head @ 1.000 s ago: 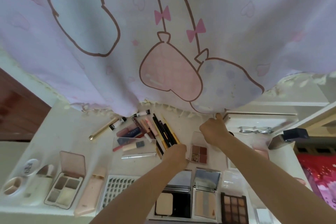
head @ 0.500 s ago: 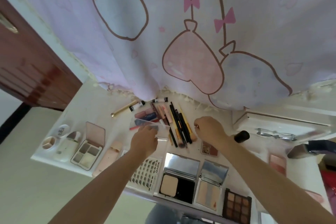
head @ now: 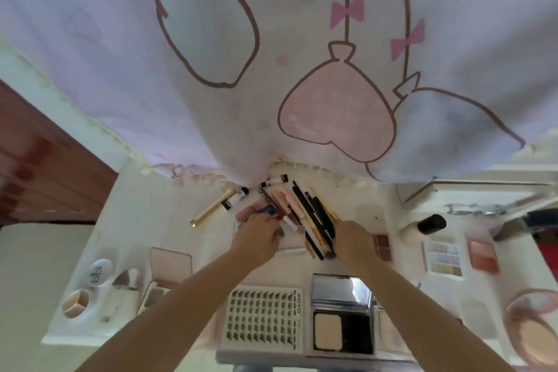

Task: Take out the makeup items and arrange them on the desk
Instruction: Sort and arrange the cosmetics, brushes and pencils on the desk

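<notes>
Both hands' fingers seen from behind, grips impossible to tell, left hand (head: pixel 256 238) over the clear case (head: pixel 291 238) at desk (head: pixel 145 208) centre, right hand (head: pixel 354 240) at 3 o'clock touching the pencils (head: pixel 314 217), curtain (head: pixel 271 54) hiding the 12 o'clock edge

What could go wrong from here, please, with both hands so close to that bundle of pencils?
1. The right hand sits against the loose pencils; a nudge could scatter them.
2. The lash tray appears to overhang the desk edge, so a forearm could knock it off.
3. The curtain hem drapes over the far tubes and may hide them.
</notes>
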Demonstrator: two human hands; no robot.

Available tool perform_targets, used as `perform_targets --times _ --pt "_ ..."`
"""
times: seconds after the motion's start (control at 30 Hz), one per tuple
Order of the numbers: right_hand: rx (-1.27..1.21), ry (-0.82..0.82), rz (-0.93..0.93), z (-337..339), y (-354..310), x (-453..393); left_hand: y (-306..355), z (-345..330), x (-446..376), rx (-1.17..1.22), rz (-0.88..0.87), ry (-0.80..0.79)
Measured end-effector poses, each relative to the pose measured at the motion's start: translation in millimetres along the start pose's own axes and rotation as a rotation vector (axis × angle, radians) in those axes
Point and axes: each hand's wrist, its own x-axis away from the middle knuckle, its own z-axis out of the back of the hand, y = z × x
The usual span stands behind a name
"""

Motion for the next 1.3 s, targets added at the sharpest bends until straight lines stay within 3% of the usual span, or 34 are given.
perform_targets --times 0.1,0.2,0.3,0.43,0.6,0.83,0.93,1.03,1.3 --pt "-0.106 0.0 -0.112 -4 -6 1 -13 4 -7 -0.064 -0.115 -0.038" --pt "-0.217 0.045 -0.182 2 -10 5 -19 12 -11 0.041 -0.131 -0.066" --pt "-0.337 0.12 -0.142 17 -10 19 -14 24 -14 0.307 -0.047 -0.055" --pt "-0.409 0.215 0.035 44 -13 44 4 47 -20 0.903 0.111 -0.129" --pt "-0.502 0.265 0.138 86 -22 67 20 87 -20 1.133 -0.005 -0.128" --pt "-0.669 0.337 0.205 127 -17 87 24 141 -6 0.923 -0.259 -0.111" --pt "-0.539 0.347 0.29 145 -16 94 31 164 1 0.581 -0.382 -0.038" --pt "-0.23 0.363 0.415 157 -19 96 42 174 7 0.205 -0.511 -0.009" --pt "-0.123 0.397 0.578 173 -14 111 58 176 19 -0.067 -0.578 0.011"
